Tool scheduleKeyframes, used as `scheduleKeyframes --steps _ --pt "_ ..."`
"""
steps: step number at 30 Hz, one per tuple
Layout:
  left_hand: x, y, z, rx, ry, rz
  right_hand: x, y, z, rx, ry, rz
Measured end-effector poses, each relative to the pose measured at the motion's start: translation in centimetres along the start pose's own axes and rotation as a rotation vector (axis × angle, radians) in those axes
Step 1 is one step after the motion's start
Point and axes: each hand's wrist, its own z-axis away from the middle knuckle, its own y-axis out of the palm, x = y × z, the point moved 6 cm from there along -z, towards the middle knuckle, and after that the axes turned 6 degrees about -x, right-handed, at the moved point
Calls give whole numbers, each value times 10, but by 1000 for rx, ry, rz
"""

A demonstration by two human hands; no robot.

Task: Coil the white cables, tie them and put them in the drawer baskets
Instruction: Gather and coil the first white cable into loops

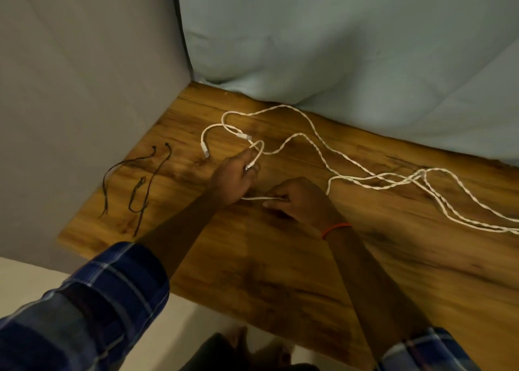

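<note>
Your left hand [234, 179] is clenched on one of the white cables [420, 174], fingers curled round it just behind a plug end [250, 166]. From that grip the cable makes a small loop [261, 146] on the far side of the hand. Your right hand [297, 199] sits low on the counter [280, 272], just right of and nearer than the left, and pinches a short straight stretch of cable [259, 198] that spans the gap between the two hands. I can't tell whether both hands have the same cable. The rest of the cables lie loose and uncoiled on the wood. They snake from the far-left area across to the right, bunch together at one spot, then run off the right edge. Two more plug ends rest on the counter just beyond your left hand, one [205, 149] to the left and one [243, 136] further back. Thin black cords [140, 184] lie untouched at the left end of the counter, well apart from the cables. An orange band [335, 228] is on your right wrist, and blue plaid sleeves [98, 300] are pushed up both forearms. A pale blue cloth [337, 47] hangs along the far side, and a grey panel [84, 90] closes the left.
</note>
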Motion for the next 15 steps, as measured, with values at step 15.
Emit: scheduleKeyframes --steps 15 --pt "-49 18 -45 -215 227 384 -5 -85 2 -953 -203 249"
